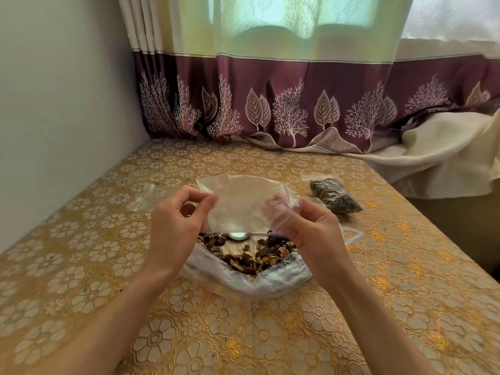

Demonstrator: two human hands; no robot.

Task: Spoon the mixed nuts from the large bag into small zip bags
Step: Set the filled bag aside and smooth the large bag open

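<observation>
While both hands hold an empty small zip bag (240, 204) up over the large bag (243, 269), no nuts are being moved. Left hand (173, 226): thumb and fingers pinched on the left edge of the bag's mouth. Right hand (311, 231): fingers curled round the right edge, clear film bunched under them. Mouth looks pulled apart, bag apparently being opened for filling; judgement only.

Large bag lies open on the table (378, 293), directly below the hands, near the person. Mixed nuts (257, 257) sit in a thin ring round a bare patch in the middle, so stock looks low. Spoon (239, 235) rests in the large bag, bowl up and empty, handle running toward the right hand; neither hand touches it.

Done so far, as far as visible: one filled zip bag (335, 194) lying on the table, back right, well apart from the large bag. Another flat empty zip bag (147, 197) lies at the left, behind the left hand.

Left to do: finish opening the held bag, take up the spoon, fill, seal. Remaining nuts look enough for one or two more bags; estimate, not measured.
</observation>
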